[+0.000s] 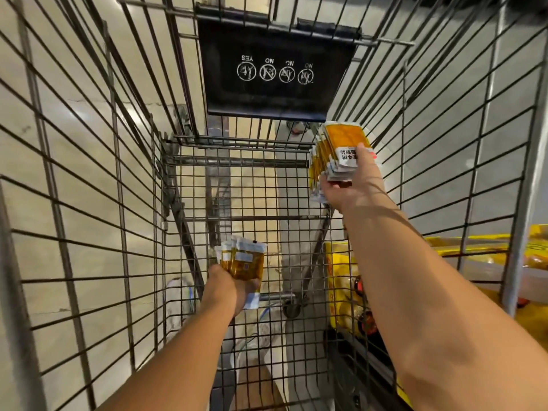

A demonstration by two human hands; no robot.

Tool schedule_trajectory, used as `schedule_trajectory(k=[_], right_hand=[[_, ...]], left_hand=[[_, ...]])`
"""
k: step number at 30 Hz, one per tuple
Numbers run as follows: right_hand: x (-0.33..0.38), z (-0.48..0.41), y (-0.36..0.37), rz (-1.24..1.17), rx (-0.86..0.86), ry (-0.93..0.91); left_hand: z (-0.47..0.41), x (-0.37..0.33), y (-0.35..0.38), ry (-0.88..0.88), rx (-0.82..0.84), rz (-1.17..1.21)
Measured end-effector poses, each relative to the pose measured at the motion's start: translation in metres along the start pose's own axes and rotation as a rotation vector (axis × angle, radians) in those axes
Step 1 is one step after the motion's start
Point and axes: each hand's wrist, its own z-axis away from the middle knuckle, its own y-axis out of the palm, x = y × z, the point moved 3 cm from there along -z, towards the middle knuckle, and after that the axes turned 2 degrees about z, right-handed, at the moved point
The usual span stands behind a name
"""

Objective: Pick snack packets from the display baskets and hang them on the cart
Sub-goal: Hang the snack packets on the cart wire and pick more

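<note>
I look down into a grey wire shopping cart (89,203). My left hand (225,289) grips a small bunch of orange and white snack packets (243,259) low over the cart's mesh floor. Further in, at the right wire wall, my right hand (355,182) holds a thicker stack of the same orange packets (338,149), raised near the far end. Both arms reach deep inside the cart.
A black child-seat flap (275,72) with white warning icons hangs at the cart's far end. Yellow display boxes with goods (344,280) stand outside the right wall. Pale tiled floor (74,120) shows through the wires, and white shoes (178,304) below the mesh.
</note>
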Motion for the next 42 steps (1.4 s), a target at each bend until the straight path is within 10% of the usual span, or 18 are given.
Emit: schedule_trajectory(k=[10,36,42], right_hand=[[0.002,-0.007,-0.004,0.312,-0.169,0.089],[-0.009,0.021,-0.017,0.234,0.024,-0.167],[-0.034,0.112,-0.081,0.232,0.136,-0.229]], left_hand=[[-0.038,0.007,-0.022,0.144,-0.016,-0.837],[0.026,-0.008,-0.001,0.273,-0.196,-1.042],[0.082,-0.006,-0.003,0.240,0.011,-0.779]])
